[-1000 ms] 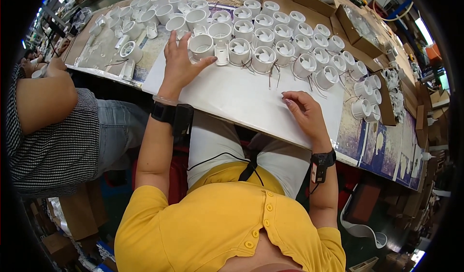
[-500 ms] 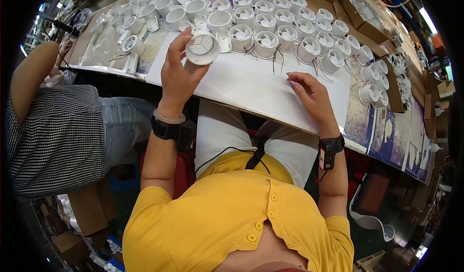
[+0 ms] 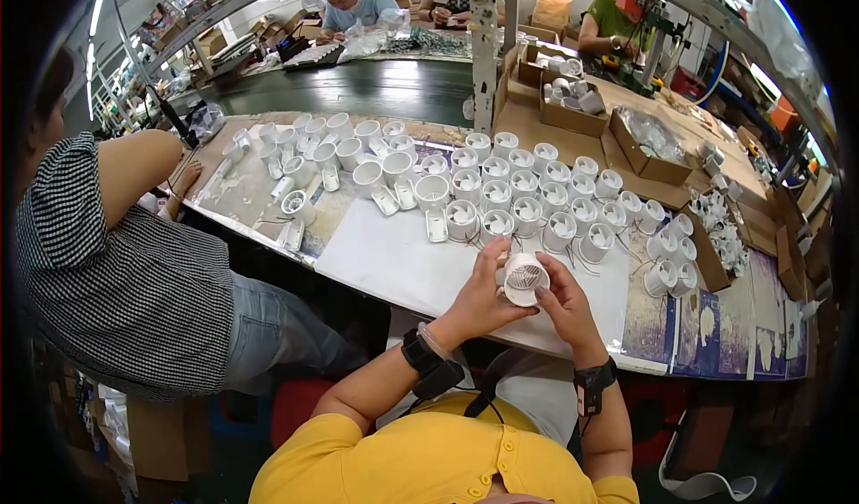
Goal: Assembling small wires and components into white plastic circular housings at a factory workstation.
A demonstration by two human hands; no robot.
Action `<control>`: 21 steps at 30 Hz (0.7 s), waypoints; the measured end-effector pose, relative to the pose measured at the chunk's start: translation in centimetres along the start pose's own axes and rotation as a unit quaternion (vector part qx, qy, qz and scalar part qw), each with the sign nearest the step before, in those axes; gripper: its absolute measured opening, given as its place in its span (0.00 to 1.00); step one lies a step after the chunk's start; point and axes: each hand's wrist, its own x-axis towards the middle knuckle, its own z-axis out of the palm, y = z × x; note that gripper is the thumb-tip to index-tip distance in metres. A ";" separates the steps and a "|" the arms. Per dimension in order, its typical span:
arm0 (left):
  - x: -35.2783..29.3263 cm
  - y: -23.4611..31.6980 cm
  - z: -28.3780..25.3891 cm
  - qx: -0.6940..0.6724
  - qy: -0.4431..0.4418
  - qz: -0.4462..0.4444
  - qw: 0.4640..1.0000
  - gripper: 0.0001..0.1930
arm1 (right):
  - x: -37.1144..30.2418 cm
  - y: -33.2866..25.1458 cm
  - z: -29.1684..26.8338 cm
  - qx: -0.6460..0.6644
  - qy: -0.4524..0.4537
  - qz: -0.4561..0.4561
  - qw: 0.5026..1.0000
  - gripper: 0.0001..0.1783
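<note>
Just above the front of the white work sheet [image 3: 385, 267], a white round plastic housing with a slatted grille [image 3: 526, 276] is held between both my hands. My left hand [image 3: 483, 298] is closed around its left side. At its right rim are the thumb and fingers of my right hand [image 3: 570, 309], closed on it as well. Its open end is tilted towards me, and the grille shows inside. Beyond my hands stand several white cups with fan blades [image 3: 497, 224], thin dark wires trailing from some. To their left are several white cup housings with side brackets [image 3: 433, 192].
A cardboard box of white parts [image 3: 573, 119] and another holding clear plastic bags [image 3: 626, 150] stand at the back right. A metal post [image 3: 483, 47] rises behind the cups. On my left sits a person in a checked shirt [image 3: 134, 280]. Others work beyond the green conveyor [image 3: 358, 88].
My left hand has brought the housing from the left to the middle, and my right hand has closed on it too. The head view has tilted up, showing more of the room.
</note>
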 end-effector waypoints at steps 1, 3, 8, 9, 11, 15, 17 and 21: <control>-0.1 0.0 0.2 -0.061 -0.024 -0.043 0.997 0.39 | -0.1 -0.2 0.0 0.009 0.000 0.003 1.000 0.32; 0.0 -0.2 0.3 -0.121 -0.047 -0.083 0.988 0.39 | 0.0 -0.6 0.3 0.005 0.025 -0.015 1.000 0.31; 1.1 0.3 -0.5 -0.264 -0.146 -0.317 0.899 0.41 | -0.1 -1.1 0.0 -0.258 0.088 -0.156 0.949 0.23; 1.0 0.4 -0.5 -0.242 -0.140 -0.314 0.907 0.40 | -0.3 -1.2 0.0 -0.381 0.093 -0.207 0.897 0.20; 0.8 0.3 -0.2 -0.220 -0.133 -0.312 0.915 0.40 | -0.2 -1.6 0.3 -0.441 0.100 -0.209 0.867 0.18; 0.2 -0.4 1.2 0.005 -0.077 -0.135 0.988 0.40 | -0.1 -1.2 0.7 -0.538 0.113 -0.208 0.809 0.14; -0.4 -0.6 1.9 -0.009 -0.047 -0.120 0.992 0.40 | -0.3 -0.2 0.7 -0.499 0.108 -0.212 0.833 0.12; -0.6 -0.9 1.9 -0.044 -0.041 -0.124 0.990 0.40 | -0.2 0.6 0.4 -0.400 0.070 -0.168 0.898 0.12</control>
